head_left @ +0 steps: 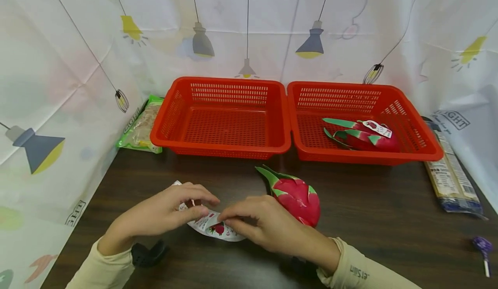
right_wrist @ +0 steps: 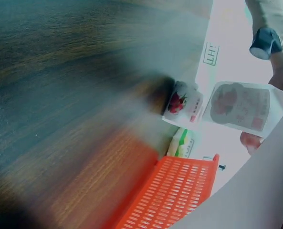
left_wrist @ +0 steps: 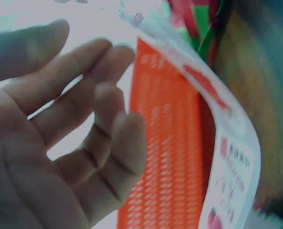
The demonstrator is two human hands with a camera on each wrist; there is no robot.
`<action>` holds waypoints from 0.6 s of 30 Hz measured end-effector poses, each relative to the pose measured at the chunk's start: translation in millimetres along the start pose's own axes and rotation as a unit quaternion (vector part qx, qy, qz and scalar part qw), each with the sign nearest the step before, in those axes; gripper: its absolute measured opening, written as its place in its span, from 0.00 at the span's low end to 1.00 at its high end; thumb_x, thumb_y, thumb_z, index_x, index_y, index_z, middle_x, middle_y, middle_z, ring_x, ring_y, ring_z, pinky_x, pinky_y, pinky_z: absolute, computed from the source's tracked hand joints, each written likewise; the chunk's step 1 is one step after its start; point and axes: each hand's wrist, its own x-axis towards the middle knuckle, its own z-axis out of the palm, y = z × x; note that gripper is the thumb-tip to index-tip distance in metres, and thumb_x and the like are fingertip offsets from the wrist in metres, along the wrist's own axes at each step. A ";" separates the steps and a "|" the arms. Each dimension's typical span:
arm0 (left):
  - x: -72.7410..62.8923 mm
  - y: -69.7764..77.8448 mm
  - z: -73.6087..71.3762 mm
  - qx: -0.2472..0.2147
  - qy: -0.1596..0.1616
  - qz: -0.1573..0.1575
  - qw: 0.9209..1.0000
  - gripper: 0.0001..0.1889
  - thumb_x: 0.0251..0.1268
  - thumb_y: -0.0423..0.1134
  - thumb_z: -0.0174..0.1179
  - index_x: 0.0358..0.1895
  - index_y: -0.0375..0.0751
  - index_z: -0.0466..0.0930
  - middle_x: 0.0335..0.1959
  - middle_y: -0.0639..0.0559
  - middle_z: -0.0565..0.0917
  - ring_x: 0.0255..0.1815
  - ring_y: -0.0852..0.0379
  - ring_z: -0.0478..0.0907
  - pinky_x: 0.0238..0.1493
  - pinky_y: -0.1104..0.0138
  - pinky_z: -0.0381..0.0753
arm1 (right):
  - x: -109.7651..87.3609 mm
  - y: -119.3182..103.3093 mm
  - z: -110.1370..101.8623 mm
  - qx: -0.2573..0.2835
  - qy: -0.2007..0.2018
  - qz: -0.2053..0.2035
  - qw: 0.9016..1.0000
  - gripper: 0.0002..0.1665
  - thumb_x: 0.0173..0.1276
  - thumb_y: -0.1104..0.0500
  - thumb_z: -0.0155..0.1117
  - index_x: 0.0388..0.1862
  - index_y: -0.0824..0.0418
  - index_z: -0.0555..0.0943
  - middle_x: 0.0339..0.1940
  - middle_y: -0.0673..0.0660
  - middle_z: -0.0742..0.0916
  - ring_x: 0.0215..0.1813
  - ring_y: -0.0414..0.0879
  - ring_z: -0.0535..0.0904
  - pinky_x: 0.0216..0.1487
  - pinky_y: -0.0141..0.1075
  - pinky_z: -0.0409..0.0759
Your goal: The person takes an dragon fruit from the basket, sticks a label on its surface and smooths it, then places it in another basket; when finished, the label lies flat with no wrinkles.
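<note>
A curved white strip of printed fruit labels lies in front of me, with dragon fruit pictures on it. My right hand pinches the strip between thumb and fingertips. Over the strip's left part hovers my left hand, thumb and fingers apart and loosely bent; in the left wrist view the label strip passes beyond the fingertips. Pale backing and one label show close up in the right wrist view. Just behind my right hand sits a red dragon fruit with green leaf tips, partly hidden by that hand.
Two red plastic baskets stand side by side at the back, the left basket and the right basket. Inside the right one lies a labelled dragon fruit. A green-edged packet, a long packet and a purple lollipop flank the table.
</note>
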 end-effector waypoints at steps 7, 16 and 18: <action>16.6 -9.3 3.4 -0.036 -0.081 -0.015 0.996 0.10 0.75 0.48 0.59 0.52 0.54 0.84 0.48 0.58 0.84 0.42 0.62 0.74 0.45 0.68 0.77 | -1.4 1.8 3.8 0.011 -0.013 0.005 1.000 0.08 0.71 0.61 0.69 0.46 0.53 0.89 0.41 0.44 0.92 0.38 0.31 0.79 0.40 0.23 0.78; 24.3 -16.9 7.1 -0.047 -0.094 -0.031 0.994 0.05 0.71 0.46 0.64 0.41 0.52 0.81 0.35 0.60 0.78 0.36 0.62 0.72 0.38 0.70 0.74 | -3.4 4.3 5.3 0.024 -0.033 0.038 0.998 0.07 0.72 0.60 0.68 0.46 0.54 0.89 0.37 0.43 0.90 0.34 0.30 0.75 0.37 0.21 0.75; 25.7 -18.1 6.9 -0.052 -0.098 -0.039 0.993 0.06 0.71 0.47 0.64 0.38 0.51 0.80 0.32 0.60 0.77 0.34 0.63 0.72 0.36 0.71 0.73 | -3.2 5.3 5.9 0.027 -0.042 0.040 0.998 0.07 0.73 0.60 0.66 0.46 0.54 0.88 0.36 0.43 0.88 0.34 0.29 0.74 0.36 0.22 0.76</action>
